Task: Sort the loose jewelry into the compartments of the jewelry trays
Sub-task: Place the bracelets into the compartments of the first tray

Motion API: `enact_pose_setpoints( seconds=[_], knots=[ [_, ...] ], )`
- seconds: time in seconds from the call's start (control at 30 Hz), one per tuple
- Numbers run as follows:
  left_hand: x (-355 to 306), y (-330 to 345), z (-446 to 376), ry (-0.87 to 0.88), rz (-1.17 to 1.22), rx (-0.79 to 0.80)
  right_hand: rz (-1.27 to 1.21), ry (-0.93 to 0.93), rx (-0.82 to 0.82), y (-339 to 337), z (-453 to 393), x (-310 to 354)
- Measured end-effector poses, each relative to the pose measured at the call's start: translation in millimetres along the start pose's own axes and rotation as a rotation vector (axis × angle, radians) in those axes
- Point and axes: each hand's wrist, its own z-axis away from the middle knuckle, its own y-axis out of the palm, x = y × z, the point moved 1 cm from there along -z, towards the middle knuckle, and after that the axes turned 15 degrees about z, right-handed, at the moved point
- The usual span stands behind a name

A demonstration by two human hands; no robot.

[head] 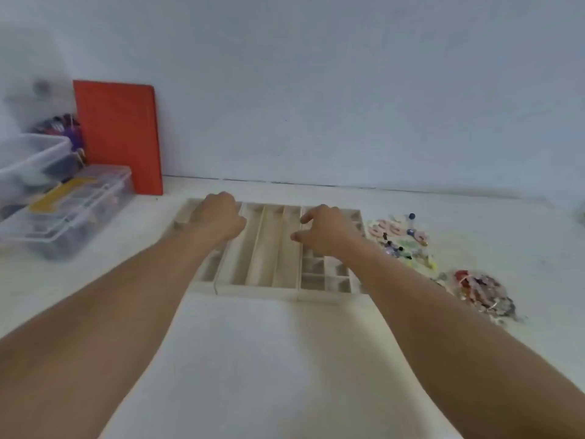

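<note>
Three beige jewelry trays lie side by side on the white table: a left tray [205, 282] with small compartments, a middle tray [256, 291] with long slots, and a right tray [326, 294] with small compartments. My left hand [220, 217] rests knuckles-up over the far end of the left and middle trays, its fingers hidden beneath it. Over the far end of the right tray, my right hand [326, 231] has loosely curled fingers, with thumb and forefinger apart and nothing seen between them. Loose jewelry [399, 236] lies in a colourful pile right of the trays, with a second heap [481, 289] nearer me.
A red board [117, 134] leans against the wall at the back left. Beside it stand a clear plastic organiser box [72, 207] and a larger clear tub [31, 160], both holding items. The wall runs close behind the trays.
</note>
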Motion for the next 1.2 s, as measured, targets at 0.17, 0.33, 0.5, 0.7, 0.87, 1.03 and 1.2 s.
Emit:
enact_pose_setpoints(
  seconds=[0.17, 0.33, 0.5, 0.7, 0.87, 1.03, 1.2],
  knots=[
    [13, 8, 28, -0.084, -0.06, 0.037, 0.043, 0.07, 0.031, 25, 18, 3],
    [11, 10, 34, -0.06, -0.046, 0.022, -0.004, 0.1, 0.01, 29, 14, 5],
    [9, 10, 32, -0.082, -0.057, 0.043, -0.033, 0.1, -0.006, 32, 9, 4],
    [-19, 17, 20, 0.108, -0.08, -0.127, -0.225, 0.048, -0.097, 10, 15, -19],
    [-103, 73, 29, 0.375, 0.288, 0.011, -0.269, 0.15, -0.365, -18, 34, -99],
    [-190, 147, 56, 0.521, 0.408, 0.315, -0.257, 0.262, -0.54, -33, 61, -208],
    [-254, 207, 77, 0.615, 0.396, 0.497, -0.19, 0.312, -0.456, -30, 73, -285]
  ],
)
